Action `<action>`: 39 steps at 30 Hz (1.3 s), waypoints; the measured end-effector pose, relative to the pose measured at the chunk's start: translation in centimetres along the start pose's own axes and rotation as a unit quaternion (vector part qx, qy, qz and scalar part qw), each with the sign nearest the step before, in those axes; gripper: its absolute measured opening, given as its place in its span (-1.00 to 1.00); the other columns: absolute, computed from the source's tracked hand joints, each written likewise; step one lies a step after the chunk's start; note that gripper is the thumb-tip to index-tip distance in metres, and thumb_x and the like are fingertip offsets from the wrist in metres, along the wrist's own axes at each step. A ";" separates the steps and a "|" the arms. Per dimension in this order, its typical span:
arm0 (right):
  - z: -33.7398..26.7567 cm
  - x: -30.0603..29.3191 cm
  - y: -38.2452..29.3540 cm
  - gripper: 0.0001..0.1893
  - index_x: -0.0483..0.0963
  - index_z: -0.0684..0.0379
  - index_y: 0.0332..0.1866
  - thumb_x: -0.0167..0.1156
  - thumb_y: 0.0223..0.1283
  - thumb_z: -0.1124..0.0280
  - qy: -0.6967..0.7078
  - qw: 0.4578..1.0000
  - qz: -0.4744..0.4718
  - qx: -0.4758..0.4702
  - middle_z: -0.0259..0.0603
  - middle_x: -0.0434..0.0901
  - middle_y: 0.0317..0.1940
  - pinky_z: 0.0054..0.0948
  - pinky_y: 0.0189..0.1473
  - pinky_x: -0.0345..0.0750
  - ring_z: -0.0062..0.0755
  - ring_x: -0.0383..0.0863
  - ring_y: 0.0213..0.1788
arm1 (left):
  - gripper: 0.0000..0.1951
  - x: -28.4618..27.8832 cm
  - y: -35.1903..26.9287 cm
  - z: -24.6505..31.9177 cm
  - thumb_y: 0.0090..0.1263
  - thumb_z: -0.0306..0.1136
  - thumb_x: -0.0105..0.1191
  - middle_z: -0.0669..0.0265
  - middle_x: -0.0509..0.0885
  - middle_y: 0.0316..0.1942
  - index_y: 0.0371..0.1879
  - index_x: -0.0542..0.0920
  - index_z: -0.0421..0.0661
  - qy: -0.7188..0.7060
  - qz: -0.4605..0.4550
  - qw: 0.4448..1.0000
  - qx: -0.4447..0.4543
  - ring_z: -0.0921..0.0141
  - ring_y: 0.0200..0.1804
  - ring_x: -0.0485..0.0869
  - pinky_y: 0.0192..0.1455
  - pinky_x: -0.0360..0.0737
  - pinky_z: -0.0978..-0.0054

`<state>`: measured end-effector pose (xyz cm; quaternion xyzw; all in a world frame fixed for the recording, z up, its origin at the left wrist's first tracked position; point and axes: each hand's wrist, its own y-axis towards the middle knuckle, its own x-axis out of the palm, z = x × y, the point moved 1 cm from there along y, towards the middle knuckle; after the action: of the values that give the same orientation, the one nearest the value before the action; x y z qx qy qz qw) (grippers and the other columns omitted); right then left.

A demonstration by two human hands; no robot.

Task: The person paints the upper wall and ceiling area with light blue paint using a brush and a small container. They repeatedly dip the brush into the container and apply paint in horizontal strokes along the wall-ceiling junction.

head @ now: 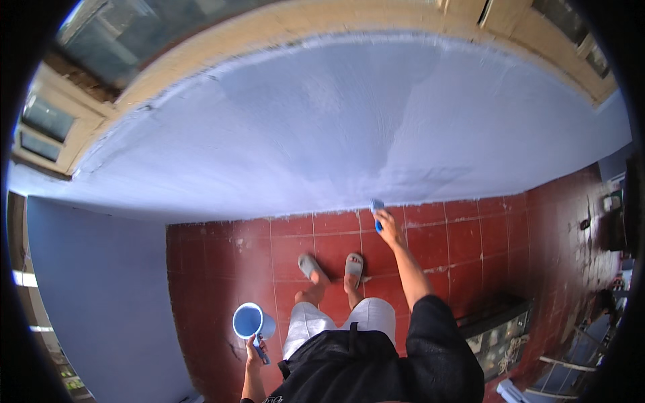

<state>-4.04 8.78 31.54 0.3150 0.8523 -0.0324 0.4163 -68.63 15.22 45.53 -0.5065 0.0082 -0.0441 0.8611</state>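
Observation:
In front of me rises a pale blue-violet wall (pixel 312 126), with a darker, wet-looking patch spreading over its middle. My right hand (pixel 387 226) grips a paintbrush (pixel 377 205) by its blue handle. The bristles are at the lower part of the wall, just above the floor line; whether they touch it I cannot tell. Off to my left side, my left hand (pixel 255 350) holds a light blue plastic dipper (pixel 248 320) by its handle. Its mouth is turned up towards me, and the inside looks blue; how much paint it holds is unclear.
Red floor tiles (pixel 463 237) meet the wall's base. Wooden window frames (pixel 322 17) run above the wall. A side wall (pixel 106 282) stands at left. To my right lies a dark, glass-panelled case (pixel 499 337) with a cord on it. A bamboo-like rack (pixel 569 362) is further right.

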 end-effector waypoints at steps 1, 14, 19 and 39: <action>-1.0 -0.8 -1.6 -0.69 0.64 0.20 -0.07 0.30 0.03 0.64 0.000 1.000 0.014 0.028 -0.11 0.64 0.04 -0.22 0.15 0.59 -0.05 0.62 0.10 | -0.66 0.1 0.3 -0.2 0.37 0.08 0.05 0.50 0.33 -0.65 -0.31 0.53 0.04 -0.013 -0.006 1.000 -0.001 0.52 -0.62 0.32 -0.55 0.25 0.56; -5.7 -4.4 -43.4 -0.65 0.60 0.28 -0.40 0.49 -0.14 0.20 -0.118 0.822 0.128 0.543 0.02 0.72 -0.38 -0.01 -0.18 0.62 0.13 0.73 -0.25 | -0.67 -3.4 2.5 -7.9 0.38 0.02 0.04 0.43 0.38 -0.63 -0.39 0.45 -0.01 -0.051 -0.059 0.994 -0.072 0.48 -0.61 0.38 -0.56 0.34 0.52; -8.4 -5.5 -52.8 -0.55 0.61 0.34 -0.32 0.43 -0.05 0.08 -0.095 0.785 0.133 0.598 0.17 0.69 -0.28 0.03 -0.04 0.60 0.23 0.69 -0.13 | -0.67 -5.8 0.7 -12.3 0.38 0.00 0.03 0.41 0.38 -0.64 -0.41 0.45 -0.02 -0.061 -0.056 0.991 -0.107 0.46 -0.60 0.39 -0.57 0.34 0.51; -8.9 -15.4 -36.6 -0.63 0.60 0.31 -0.20 0.04 0.47 0.18 0.032 0.900 0.261 0.348 0.08 0.69 -0.37 -0.14 -0.21 0.55 0.00 0.71 -0.30 | -0.69 -3.3 -1.2 -17.7 0.36 -0.03 0.03 0.43 0.39 -0.64 -0.46 0.43 0.00 -0.088 -0.061 0.991 -0.084 0.47 -0.60 0.37 -0.54 0.32 0.49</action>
<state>-23.78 -25.48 40.96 0.6523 0.6866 -0.2068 0.2456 -73.04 -0.55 37.88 -0.5783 -0.0949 -0.0504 0.8087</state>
